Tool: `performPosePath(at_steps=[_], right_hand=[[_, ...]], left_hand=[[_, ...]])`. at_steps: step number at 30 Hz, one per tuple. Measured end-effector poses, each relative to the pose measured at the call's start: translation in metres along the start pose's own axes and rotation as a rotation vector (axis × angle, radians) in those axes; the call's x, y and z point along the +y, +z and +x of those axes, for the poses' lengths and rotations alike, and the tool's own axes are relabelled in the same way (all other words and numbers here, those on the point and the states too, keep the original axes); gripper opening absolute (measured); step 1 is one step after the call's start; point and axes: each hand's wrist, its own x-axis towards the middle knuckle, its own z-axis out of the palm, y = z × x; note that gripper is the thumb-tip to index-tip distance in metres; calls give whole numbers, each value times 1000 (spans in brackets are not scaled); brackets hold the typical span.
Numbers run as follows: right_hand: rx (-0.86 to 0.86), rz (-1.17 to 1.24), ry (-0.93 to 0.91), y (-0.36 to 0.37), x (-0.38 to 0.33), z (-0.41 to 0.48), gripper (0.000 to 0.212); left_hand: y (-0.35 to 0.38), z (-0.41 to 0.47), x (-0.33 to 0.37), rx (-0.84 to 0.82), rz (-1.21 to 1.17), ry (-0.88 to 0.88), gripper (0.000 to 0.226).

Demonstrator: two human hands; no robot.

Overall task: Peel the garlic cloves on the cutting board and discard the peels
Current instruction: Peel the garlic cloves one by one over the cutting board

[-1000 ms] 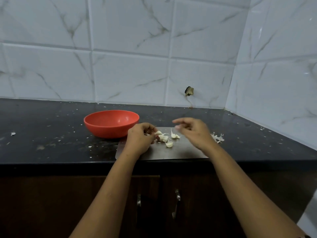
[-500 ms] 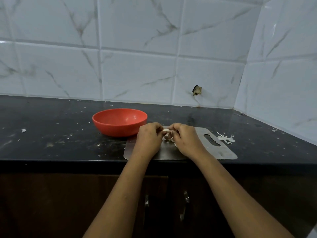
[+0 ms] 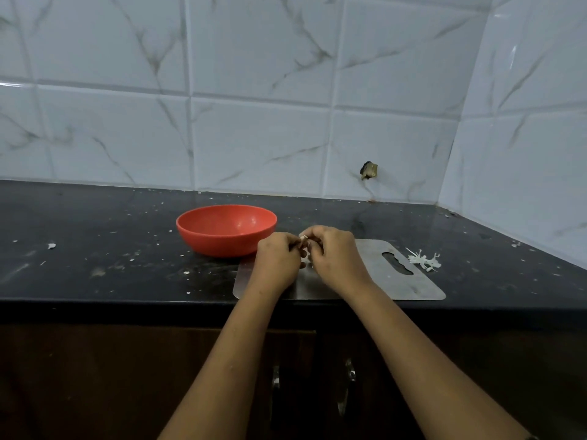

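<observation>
A: Left hand (image 3: pixel 278 262) and right hand (image 3: pixel 335 255) are together over the cutting board (image 3: pixel 374 281), both pinched on one garlic clove (image 3: pixel 304 238).

B: Other cloves?

A: Hidden under our hands, can't tell. Peels (image 3: pixel 424 260) lie on the bench (image 3: pixel 95 249) at 3 o'clock of the board, red bowl (image 3: pixel 226 228) at 10.

B: Handling?

A: We judge the clove light, firm and slippery; skin papery, tears easily. We'd hold the body and pick from the tip.
</observation>
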Motion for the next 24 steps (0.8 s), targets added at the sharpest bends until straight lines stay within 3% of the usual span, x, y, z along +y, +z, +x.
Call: performPosePath(at_steps=[12,24], right_hand=[[-2,113,41,-6,0,-4,9],[10,66,18,-4,0,-5,7]], left_hand=[[-8,0,3,-124,-153,-79,23],[-4,-3,4,-99,250,71,27]])
